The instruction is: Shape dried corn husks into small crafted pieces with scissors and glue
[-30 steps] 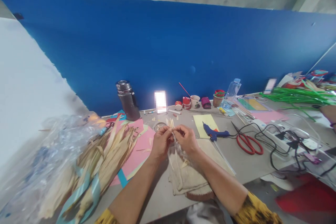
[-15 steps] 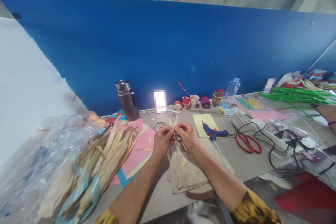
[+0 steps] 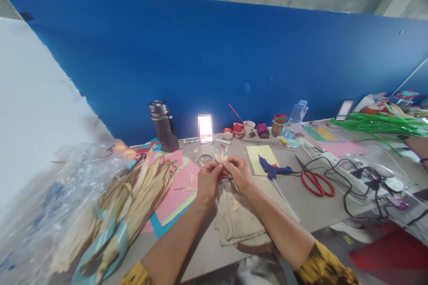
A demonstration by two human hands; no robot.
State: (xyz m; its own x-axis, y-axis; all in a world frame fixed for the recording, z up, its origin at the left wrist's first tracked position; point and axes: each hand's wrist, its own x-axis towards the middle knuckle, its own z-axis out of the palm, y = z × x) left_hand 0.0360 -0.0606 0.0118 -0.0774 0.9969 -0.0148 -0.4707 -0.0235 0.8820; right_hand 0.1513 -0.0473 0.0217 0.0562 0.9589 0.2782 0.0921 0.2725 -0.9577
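Pale pointed petals of a small husk flower (image 3: 220, 156) stand up between my fingertips, over the near middle of the table. My left hand (image 3: 210, 178) pinches its base from the left. From the right, my right hand (image 3: 239, 173) closes on the same base with thumb and forefinger. A dark ring, partly hidden, shows under the right fingers; I cannot make out what it belongs to. Below the hands lies a folded beige cloth (image 3: 242, 222) with pale scraps on it. Dried corn husks (image 3: 133, 205), tied with a light-blue ribbon, lie to the left beside pink paper (image 3: 174, 187).
Right of my hands are a blue glue gun (image 3: 274, 169) on yellow paper, red-handled scissors (image 3: 317, 182) and a power strip (image 3: 364, 173) with tangled black cords. A dark flask (image 3: 163, 127), paint jars (image 3: 238, 130) and a plastic bottle (image 3: 296, 118) line the blue panel. Another person's arm (image 3: 416, 144) shows at far right.
More pale petals now show fanned out above my fingertips. The dark ring under my right hand is more hidden. Both hands stay in nearly the same place.
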